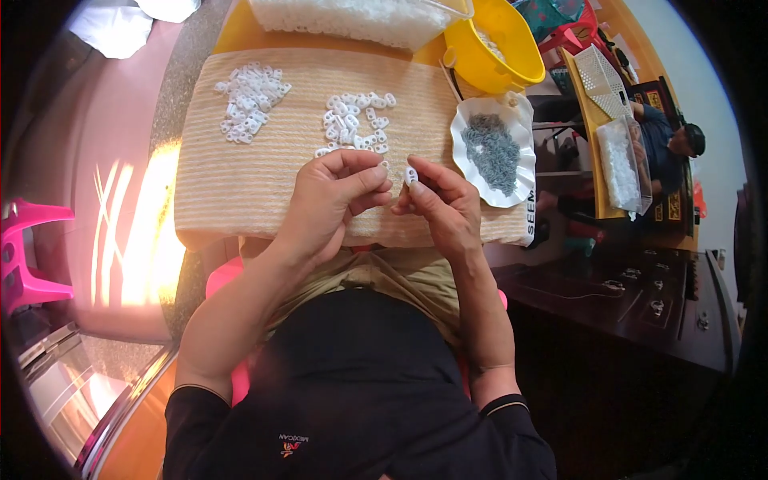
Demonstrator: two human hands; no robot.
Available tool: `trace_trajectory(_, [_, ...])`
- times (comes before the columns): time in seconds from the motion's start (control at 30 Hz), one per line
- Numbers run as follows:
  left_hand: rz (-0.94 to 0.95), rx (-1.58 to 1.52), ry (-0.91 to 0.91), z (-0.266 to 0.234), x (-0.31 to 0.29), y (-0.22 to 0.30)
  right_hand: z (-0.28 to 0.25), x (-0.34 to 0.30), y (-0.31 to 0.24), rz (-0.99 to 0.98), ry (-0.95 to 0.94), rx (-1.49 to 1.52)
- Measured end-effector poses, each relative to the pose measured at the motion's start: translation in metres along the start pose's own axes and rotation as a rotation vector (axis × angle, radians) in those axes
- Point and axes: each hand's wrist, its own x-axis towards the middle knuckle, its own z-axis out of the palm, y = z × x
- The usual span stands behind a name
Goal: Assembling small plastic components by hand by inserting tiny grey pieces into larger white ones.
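My right hand pinches a small white oval plastic piece with holes between thumb and fingertips, above the striped cloth. Close beside it my left hand is closed, thumb against fingers; whatever it grips is too small to make out. Just beyond my fingers lies a loose group of similar white plastic pieces, partly hidden by my left hand. Farther left on the cloth is a second pile of white pieces. To the right, a white wavy-rimmed dish holds a heap of tiny grey pieces.
A clear bin of white pieces and a yellow basin stand at the table's far edge. Pink stools are at the left. At the right, another person sits by a table with a clear container.
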Motion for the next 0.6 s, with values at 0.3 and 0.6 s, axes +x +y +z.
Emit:
trace_trajectory(0.3, [0.008, -0.065, -0.016, 0.0057, -0.0037, -0.0023, 0.0, -0.0025, 0.0042, 0.023, -0.015, 0.009])
trace_trajectory(0.6, [0.009, -0.093, -0.019, 0.0054, -0.0038, -0.0047, 0.0042, -0.004, 0.0064, 0.082, -0.023, 0.087])
